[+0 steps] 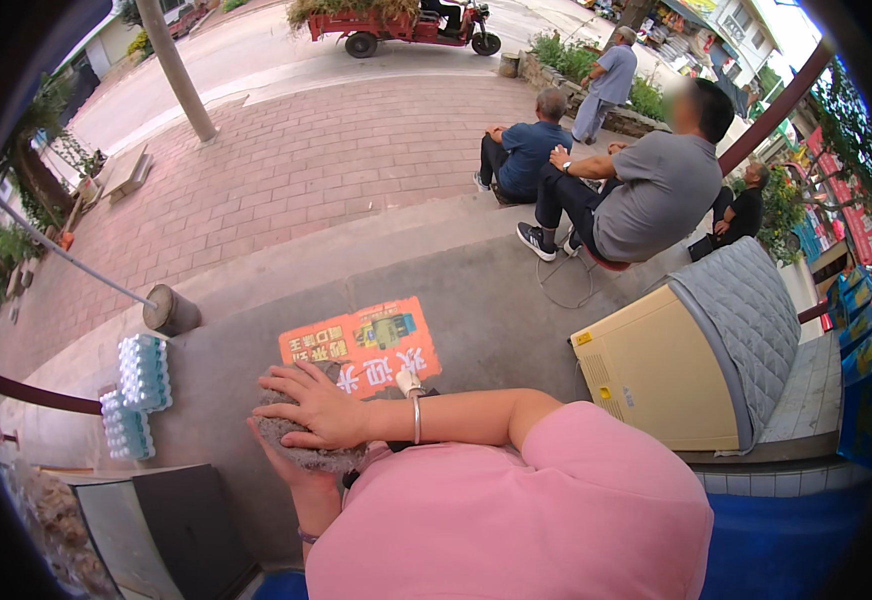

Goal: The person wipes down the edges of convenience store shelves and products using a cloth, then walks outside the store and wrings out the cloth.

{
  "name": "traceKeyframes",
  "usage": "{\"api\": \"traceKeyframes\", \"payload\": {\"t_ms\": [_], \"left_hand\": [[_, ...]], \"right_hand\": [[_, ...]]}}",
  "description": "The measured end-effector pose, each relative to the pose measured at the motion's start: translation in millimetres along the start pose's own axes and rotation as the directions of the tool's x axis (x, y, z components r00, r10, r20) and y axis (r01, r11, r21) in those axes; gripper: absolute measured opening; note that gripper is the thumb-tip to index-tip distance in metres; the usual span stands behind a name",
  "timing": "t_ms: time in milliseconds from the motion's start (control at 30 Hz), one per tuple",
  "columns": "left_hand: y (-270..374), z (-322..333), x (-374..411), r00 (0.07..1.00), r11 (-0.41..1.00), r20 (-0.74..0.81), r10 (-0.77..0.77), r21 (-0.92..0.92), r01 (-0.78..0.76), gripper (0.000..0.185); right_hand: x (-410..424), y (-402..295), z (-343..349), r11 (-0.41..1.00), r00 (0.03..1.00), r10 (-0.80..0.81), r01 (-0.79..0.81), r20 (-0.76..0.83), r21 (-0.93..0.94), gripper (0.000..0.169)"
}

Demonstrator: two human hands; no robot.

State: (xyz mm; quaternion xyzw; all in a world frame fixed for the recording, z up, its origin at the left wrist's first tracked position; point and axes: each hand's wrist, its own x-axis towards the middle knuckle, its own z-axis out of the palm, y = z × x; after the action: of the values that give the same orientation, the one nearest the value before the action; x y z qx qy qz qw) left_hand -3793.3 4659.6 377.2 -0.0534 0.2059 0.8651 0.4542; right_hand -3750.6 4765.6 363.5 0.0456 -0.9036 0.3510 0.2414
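Observation:
My right hand [327,416] lies palm down with spread fingers on a grey, fuzzy fibrous mass [274,429], perhaps a mop head. Under it, my left hand [308,484] supports the mass from below, with its thumb side partly hidden. The mass is held between both hands, in front of my pink shirt [511,517]. Just beyond lies an orange printed mat [398,334] with writing, worn at its edges, on the concrete floor. Beside my right wrist is a small pale object [409,382] that I cannot identify.
A beige chest freezer [653,390] under a quilted cover [743,307] stands at right. Shrink-wrapped bottle packs [143,371] and a concrete pole base [173,309] are at left. A person in grey [653,195] sits ahead, near others. A red cargo tricycle [406,28] is on the road.

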Motion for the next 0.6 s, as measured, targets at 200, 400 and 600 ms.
{"api": "traceKeyframes", "payload": {"t_ms": [200,400,600], "left_hand": [[-6,0,0,0.997,0.991,0.013,-0.08,0.104,0.079,0.056],[-12,-9,-1,0.994,0.927,0.058,-0.098,0.369,0.07,0.056],[26,-5,-9,0.98,0.937,0.197,0.018,0.339,-0.085,0.053]], "right_hand": [[0,28,11,0.984,0.98,0.139,-0.121,-0.146,0.128,0.026],[3,46,10,0.765,0.861,0.503,-0.408,-0.068,0.498,0.023],[1,57,-26,-0.358,0.655,0.437,-0.502,0.616,0.787,0.041]]}}
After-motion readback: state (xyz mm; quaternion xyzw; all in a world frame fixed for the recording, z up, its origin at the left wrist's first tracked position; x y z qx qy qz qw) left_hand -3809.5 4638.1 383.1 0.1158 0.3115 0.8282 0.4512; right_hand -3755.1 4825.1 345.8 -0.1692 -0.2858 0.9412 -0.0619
